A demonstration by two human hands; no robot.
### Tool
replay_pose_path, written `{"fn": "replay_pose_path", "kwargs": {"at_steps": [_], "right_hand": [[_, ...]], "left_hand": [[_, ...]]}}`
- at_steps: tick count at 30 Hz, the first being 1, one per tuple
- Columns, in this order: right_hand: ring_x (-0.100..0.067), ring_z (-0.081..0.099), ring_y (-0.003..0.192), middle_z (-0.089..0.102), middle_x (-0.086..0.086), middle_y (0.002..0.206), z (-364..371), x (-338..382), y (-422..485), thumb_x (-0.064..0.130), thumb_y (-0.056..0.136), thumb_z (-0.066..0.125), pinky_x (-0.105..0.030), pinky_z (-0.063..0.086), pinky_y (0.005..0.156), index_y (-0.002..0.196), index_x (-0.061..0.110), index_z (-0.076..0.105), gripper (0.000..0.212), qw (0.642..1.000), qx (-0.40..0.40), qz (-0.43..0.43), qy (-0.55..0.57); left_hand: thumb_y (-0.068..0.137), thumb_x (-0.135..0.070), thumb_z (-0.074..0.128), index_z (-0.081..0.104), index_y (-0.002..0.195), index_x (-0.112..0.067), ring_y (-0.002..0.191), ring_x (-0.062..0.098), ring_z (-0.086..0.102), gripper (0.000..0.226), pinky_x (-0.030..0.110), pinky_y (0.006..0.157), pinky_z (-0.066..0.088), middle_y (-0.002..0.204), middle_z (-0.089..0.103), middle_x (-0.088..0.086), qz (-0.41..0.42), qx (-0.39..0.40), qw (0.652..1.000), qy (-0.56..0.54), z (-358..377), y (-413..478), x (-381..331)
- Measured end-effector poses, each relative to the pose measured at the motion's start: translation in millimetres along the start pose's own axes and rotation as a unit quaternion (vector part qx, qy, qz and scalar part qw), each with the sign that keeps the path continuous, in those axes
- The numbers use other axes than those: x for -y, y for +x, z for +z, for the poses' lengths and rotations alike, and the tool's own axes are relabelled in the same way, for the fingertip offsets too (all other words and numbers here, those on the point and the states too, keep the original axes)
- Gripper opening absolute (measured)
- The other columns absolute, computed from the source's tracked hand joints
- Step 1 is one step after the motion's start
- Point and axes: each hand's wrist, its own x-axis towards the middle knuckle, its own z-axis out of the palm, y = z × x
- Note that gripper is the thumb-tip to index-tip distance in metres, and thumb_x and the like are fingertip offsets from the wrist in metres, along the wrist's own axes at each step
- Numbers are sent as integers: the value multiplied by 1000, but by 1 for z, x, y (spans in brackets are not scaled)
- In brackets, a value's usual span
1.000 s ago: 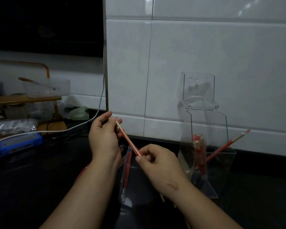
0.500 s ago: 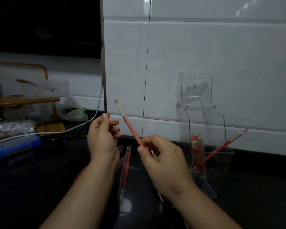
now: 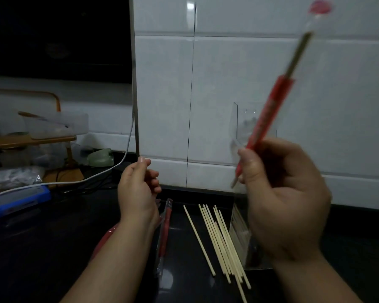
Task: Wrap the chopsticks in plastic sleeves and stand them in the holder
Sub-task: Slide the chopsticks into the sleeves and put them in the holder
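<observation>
Right hand tight around 1 sleeved chopstick, left hand loosely curled, empty.

Right hand grips sleeved chopstick, tilted up-right, in front of clear holder. Left hand left of holder, loosely curled, empty. Bare chopsticks on bench just left of holder; red sleeve further left.
</observation>
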Motion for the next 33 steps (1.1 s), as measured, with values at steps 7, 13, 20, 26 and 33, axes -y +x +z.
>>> {"fn": "replay_pose_path", "kwargs": {"at_steps": [7,13,20,26,33], "right_hand": [[-12,67,71,69,1,84,-17,-18,28,18,96,63,-19,53,63,98,19,65,3,992,-71,108,5],[-1,64,67,68,10,78,-18,-48,29,24,92,66,-19,54,62,95,26,68,4,976,-11,204,-78],[-1,61,81,65,19,92,-17,-47,26,28,91,67,-19,49,72,102,31,67,11,972,19,204,-112],[0,56,66,62,15,80,-18,-34,25,16,91,66,-7,44,57,91,26,64,10,985,-20,139,-101],[-12,59,66,63,4,75,-12,-21,16,8,91,65,-11,46,54,85,23,62,15,996,10,38,-76]], "left_hand": [[101,-29,53,64,88,-17,55,9,45,21,23,50,35,63,54,-1,-3,13,1000,6,1,-3,0],[100,-23,54,63,84,-16,53,9,45,20,23,50,32,60,54,-3,-12,23,1000,13,3,-4,-1],[99,-20,55,62,85,-15,53,10,44,16,24,49,32,60,54,-3,-18,21,999,16,2,-4,-1],[96,-16,57,61,84,-14,54,11,45,13,24,49,33,63,53,-1,-20,22,999,22,2,-4,-2],[94,-12,58,63,86,-13,55,11,47,10,24,48,35,63,55,-1,-32,34,998,39,0,-2,1]]}}
